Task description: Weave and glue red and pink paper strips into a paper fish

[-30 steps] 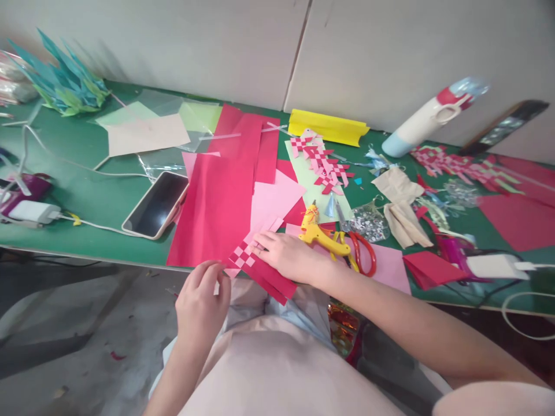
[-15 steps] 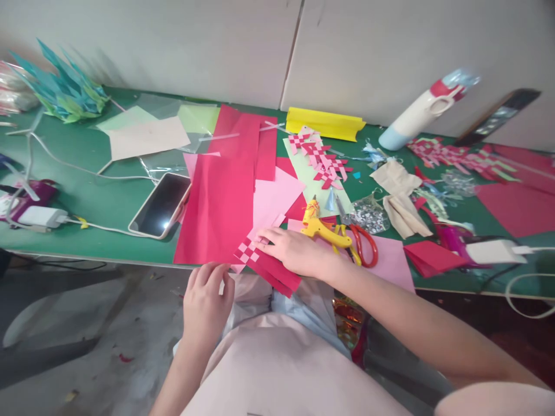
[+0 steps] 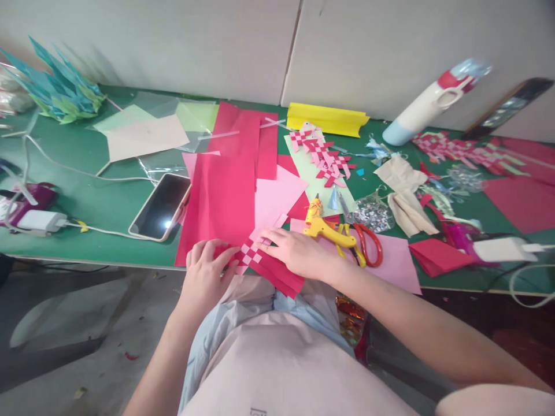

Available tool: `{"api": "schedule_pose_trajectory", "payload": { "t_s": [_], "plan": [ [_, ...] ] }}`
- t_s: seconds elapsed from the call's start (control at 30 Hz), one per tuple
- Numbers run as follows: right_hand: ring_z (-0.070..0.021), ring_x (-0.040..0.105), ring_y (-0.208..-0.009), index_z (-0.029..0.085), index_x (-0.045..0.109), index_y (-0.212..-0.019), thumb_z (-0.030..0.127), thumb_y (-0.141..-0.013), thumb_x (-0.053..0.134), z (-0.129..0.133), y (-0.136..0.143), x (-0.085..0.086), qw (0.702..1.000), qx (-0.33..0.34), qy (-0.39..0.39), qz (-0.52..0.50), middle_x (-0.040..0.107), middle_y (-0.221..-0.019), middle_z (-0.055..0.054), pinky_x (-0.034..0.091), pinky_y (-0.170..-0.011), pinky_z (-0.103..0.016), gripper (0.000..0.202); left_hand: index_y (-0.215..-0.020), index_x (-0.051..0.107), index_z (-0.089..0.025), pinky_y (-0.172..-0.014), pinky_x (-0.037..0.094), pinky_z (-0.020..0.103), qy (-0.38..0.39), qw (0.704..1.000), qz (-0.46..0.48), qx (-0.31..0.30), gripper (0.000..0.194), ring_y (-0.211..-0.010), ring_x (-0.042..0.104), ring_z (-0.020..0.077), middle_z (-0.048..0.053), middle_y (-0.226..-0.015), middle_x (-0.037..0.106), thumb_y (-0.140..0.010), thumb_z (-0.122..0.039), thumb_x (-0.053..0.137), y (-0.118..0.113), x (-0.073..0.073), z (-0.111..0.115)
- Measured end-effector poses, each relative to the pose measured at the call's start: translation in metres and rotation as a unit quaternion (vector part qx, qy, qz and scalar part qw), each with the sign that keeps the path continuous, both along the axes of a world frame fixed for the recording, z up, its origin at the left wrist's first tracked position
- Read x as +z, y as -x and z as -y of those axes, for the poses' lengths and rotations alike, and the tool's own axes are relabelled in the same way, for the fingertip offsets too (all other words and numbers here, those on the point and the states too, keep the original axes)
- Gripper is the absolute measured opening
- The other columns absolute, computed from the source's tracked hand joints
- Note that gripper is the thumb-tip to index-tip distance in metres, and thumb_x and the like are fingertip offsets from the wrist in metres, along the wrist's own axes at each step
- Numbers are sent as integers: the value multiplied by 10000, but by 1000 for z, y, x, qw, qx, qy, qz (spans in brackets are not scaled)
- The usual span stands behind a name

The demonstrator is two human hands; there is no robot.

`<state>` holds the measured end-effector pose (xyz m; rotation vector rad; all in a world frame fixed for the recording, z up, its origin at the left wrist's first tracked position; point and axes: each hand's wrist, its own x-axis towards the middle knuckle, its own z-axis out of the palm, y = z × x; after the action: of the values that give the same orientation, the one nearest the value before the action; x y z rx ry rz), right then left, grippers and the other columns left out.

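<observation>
Head view, hands (image 3: 292, 249) at woven paper (image 3: 251, 253)

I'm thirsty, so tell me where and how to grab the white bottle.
The white bottle is probably best gripped around its straight middle, from the near side: the wall stands behind and a dark slab to its right.

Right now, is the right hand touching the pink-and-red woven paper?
Touching. The head view shows the right hand lying over part of the woven paper, its fingertips resting on the strips beside the checked patch.
</observation>
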<state>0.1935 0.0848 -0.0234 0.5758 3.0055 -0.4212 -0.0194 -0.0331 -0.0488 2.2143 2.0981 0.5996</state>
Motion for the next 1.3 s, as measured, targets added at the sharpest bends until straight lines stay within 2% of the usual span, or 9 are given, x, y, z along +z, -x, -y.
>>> {"api": "schedule_pose_trajectory", "payload": {
  "t_s": [0.2, 0.37, 0.5, 0.63, 0.83, 1.0, 1.13, 1.3],
  "plan": [
    [-300, 476, -1314, 149, 570, -1310, 84, -963, 417, 0, -1, -3, 1000, -2, -10, 1, 512, -1396, -174, 545, -903, -440, 384, -1054, 728, -286, -893, 447, 475, -24, 1000, -14, -14, 226, -1070, 515, 297, 101, -1079, 656, -878, -292, 586, 5, 1, -3],
    [-277, 503, -1282, 136, 572, -1300, 76, -956, 423, 2, -1, 1, 999, 2, -38, -5, 534, -1380, -165, 533, -926, -420, 379, -1133, 692, -280, -945, 392, 505, -51, 991, -88, -88, 276, -1127, 539, 309, 89, -1144, 684, -884, -248, 578, 9, 2, -2],
    [-268, 542, -1211, 95, 581, -1276, 113, -965, 436, 14, 6, 3, 997, -12, -61, -38, 593, -1296, -164, 467, -1011, -435, 344, -1209, 649, -279, -987, 368, 490, -59, 983, -128, -114, 327, -1155, 546, 299, 83, -1216, 670, -894, -253, 563, 13, 1, 2],
    [-266, 509, -1220, 108, 529, -1333, 130, -965, 443, 32, 15, -6, 996, -7, -60, -72, 580, -1294, -157, 449, -1022, -431, 378, -1241, 631, -236, -983, 375, 490, -63, 976, -160, -132, 346, -1152, 560, 306, 108, -1250, 657, -910, -271, 536, 15, 1, 4],
    [-270, 484, -1246, 118, 536, -1318, 137, -963, 446, 44, 20, -16, 995, -11, -67, -70, 548, -1334, -155, 439, -1037, -427, 367, -1283, 597, -244, -1011, 364, 487, -58, 977, -163, -127, 378, -1193, 552, 299, 114, -1294, 631, -914, -292, 532, 14, 0, 7],
    [-271, 490, -1246, 131, 547, -1314, 121, -950, 461, 40, 17, -14, 996, -16, -33, -82, 548, -1345, -159, 449, -1026, -441, 375, -1280, 599, -265, -1025, 363, 471, -67, 975, -153, -146, 374, -1179, 571, 286, 90, -1285, 641, -911, -291, 544, 11, -4, 9],
    [-245, 545, -1176, 141, 641, -1189, 105, -952, 431, 29, 6, -10, 991, -27, 11, -128, 615, -1263, -144, 495, -966, -428, 319, -1337, 553, -265, -1025, 364, 493, -54, 978, -143, -139, 434, -1219, 544, 314, 101, -1297, 630, -904, -288, 550, 12, -5, 9],
    [-256, 563, -1132, 135, 649, -1176, 22, -889, 435, 24, -7, -8, 988, -69, -21, -138, 650, -1196, -127, 518, -924, -433, 375, -1348, 540, -226, -1037, 359, 491, -50, 983, -116, -136, 459, -1225, 538, 318, 117, -1332, 604, -896, -300, 560, 13, -6, 11]
  ]
}}
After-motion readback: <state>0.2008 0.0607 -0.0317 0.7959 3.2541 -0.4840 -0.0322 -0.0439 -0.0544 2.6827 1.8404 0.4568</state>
